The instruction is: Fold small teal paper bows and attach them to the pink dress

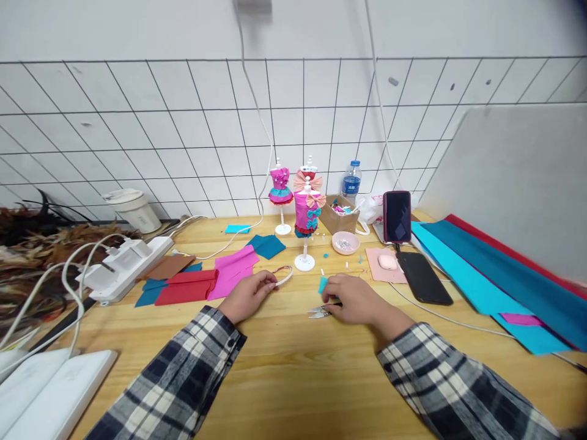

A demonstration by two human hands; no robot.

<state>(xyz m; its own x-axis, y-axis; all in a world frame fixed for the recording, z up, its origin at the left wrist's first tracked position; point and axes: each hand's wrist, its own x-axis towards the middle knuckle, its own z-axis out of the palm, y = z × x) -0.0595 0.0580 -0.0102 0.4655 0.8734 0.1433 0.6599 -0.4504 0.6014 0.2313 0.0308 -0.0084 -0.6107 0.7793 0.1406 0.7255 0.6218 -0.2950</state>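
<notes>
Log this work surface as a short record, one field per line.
left hand: left hand holds a curled white strip
right hand: right hand touches metal snips; firm grip unclear
at right fingertips: turquoise scrap
dress forms: three, dressed; the front dress form wears turquoise bows
fabric left: red cloth, magenta cloth
containers: pink bowl, cardboard box

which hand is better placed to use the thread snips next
Right, most likely: the right hand is at the thread snips, while the left hand, farther off, holds a curved white strip.
</notes>
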